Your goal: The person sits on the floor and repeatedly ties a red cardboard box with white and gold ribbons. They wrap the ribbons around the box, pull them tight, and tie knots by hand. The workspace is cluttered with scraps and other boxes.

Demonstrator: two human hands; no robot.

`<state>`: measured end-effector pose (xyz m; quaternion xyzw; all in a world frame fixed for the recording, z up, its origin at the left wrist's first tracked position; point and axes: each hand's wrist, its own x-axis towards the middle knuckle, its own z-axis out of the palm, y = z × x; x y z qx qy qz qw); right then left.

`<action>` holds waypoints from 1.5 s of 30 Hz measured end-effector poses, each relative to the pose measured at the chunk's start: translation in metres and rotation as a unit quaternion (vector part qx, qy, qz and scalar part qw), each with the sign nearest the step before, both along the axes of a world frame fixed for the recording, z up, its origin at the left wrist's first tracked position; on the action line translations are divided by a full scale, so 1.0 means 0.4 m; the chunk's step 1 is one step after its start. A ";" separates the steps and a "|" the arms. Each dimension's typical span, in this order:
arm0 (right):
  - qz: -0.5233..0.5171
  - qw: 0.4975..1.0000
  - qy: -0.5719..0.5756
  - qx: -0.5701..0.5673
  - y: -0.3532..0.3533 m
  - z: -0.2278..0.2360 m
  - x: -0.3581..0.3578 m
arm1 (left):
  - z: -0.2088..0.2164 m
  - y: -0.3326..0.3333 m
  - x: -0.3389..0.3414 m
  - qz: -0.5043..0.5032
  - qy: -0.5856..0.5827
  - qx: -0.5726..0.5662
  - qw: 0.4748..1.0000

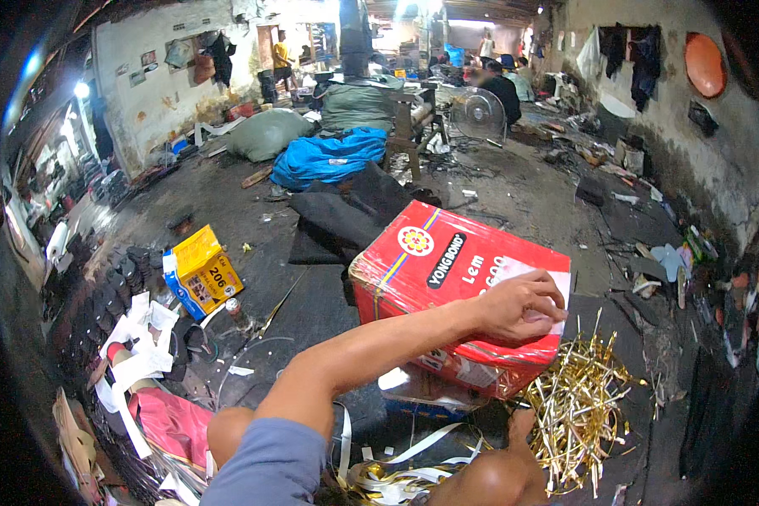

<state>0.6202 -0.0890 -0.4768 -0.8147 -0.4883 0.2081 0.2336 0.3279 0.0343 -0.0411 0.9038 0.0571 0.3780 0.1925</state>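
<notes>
My left arm, in a blue-grey sleeve, reaches across a red cardboard carton (379, 270) wrapped in clear tape. My left hand (523, 305) rests at the carton's right top edge. Its fingers are bent and closed on a white sheet (560, 280) that lies flat there; the fingertips are partly hidden. Beneath the carton shows the edge of another box (422, 390). A heap of thin gold strips (578, 405) lies on the floor beside the carton's right corner. My right hand is not in view.
At left stand a yellow and blue box (207, 274), a small bottle (238, 314) and scattered white papers (148, 341). White ribbons (422, 443) lie near my bare legs. Beyond are black sheeting (346, 215), a blue sack (329, 158), a fan (478, 114) and several people.
</notes>
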 end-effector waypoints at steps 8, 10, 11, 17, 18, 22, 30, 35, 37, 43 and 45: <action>0.024 0.999 -0.003 -0.037 -0.029 0.012 0.026 | 0.005 -0.005 -0.018 0.033 0.100 0.011 0.994; 0.027 0.998 -0.011 -0.051 -0.056 0.032 0.061 | 0.007 -0.015 -0.004 0.039 0.102 0.021 0.994; 0.029 0.998 -0.003 -0.058 -0.065 0.044 0.074 | 0.020 -0.031 -0.028 0.065 0.107 0.044 0.991; -0.202 0.757 0.618 0.069 -0.186 0.356 0.212 | 0.076 -0.088 -0.346 0.423 0.018 0.058 0.904; -0.279 0.636 0.712 0.100 -0.215 0.451 0.204 | 0.071 -0.097 -0.445 0.510 0.031 0.072 0.856; -0.373 0.656 0.627 0.191 -0.227 0.443 0.289 | -0.056 -0.091 -0.695 0.608 0.096 -0.261 0.743; -0.330 0.553 0.639 0.420 -0.206 0.605 0.395 | -0.094 -0.102 -0.615 0.475 0.032 -0.416 0.775; -0.139 0.742 0.566 0.331 -0.262 0.748 0.308 | -0.051 -0.215 -0.556 0.438 0.019 -0.412 0.799; -0.058 0.795 0.535 0.280 -0.264 0.795 0.231 | -0.094 -0.214 -0.610 0.448 0.002 -0.299 0.843; 0.047 0.898 0.364 0.244 -0.486 0.985 0.122 | 0.094 -0.540 -0.778 0.494 0.142 -0.212 0.831; 0.047 0.886 0.377 0.266 -0.490 0.978 0.171 | 0.073 -0.667 -0.903 0.544 0.146 -0.189 0.804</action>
